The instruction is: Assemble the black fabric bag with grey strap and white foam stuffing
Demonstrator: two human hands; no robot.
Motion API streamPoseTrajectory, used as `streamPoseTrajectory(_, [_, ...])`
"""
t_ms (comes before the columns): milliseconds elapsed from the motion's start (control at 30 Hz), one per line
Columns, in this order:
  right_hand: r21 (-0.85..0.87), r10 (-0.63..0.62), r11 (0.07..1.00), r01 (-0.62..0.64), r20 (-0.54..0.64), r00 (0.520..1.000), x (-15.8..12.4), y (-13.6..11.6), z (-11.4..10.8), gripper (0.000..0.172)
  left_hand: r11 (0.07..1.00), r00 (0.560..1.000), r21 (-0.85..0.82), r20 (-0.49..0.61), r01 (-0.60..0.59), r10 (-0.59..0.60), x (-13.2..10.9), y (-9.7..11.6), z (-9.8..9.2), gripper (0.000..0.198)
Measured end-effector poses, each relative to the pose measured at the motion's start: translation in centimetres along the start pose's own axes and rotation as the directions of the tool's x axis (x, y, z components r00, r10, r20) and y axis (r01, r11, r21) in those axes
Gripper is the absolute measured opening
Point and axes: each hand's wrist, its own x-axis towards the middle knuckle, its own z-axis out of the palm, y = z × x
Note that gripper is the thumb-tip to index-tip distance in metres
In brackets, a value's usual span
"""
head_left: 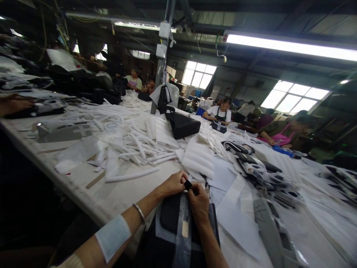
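My left hand (175, 183) and my right hand (198, 201) meet at the near edge of a long white worktable (125, 190). Both pinch a small black tab (187, 184) at the top of a black piece (173, 216) that lies under my right forearm. A shiny grey strip (184, 227) runs down over this black piece. A thin bracelet and a white patch sit on my left forearm.
Several white foam rods and strips (134, 145) are heaped across the table, with white sheets (237, 219) to the right. A black bag (182, 124) stands by a grey pillar (163, 56). Other people (221, 111) sit working at the far side.
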Motion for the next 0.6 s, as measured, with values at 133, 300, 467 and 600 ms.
streamPoseTrajectory(133, [0.035,0.008,0.999,-0.007,-0.028,1.0,0.2,-0.2,-0.2,0.012,0.998,0.998,0.011,0.01,-0.055,0.055,-0.6,0.1,0.2,0.036])
streamPoseTrajectory(300, [0.033,-0.237,0.971,0.238,-0.044,0.971,0.2,-0.6,-0.4,0.013,0.998,0.995,-0.059,-0.101,0.006,-0.012,-0.5,-0.5,0.4,0.027])
streamPoseTrajectory(467, [0.055,-0.144,0.988,0.145,-0.024,0.989,0.1,-0.3,0.1,0.031,0.997,0.995,-0.081,-0.102,-0.002,-0.006,-0.6,-0.9,0.4,0.027])
streamPoseTrajectory(600, [0.066,-0.07,0.995,0.069,0.014,0.997,0.2,0.1,0.2,0.03,0.998,0.995,0.007,-0.086,-0.055,0.056,-0.9,-0.7,0.4,0.03])
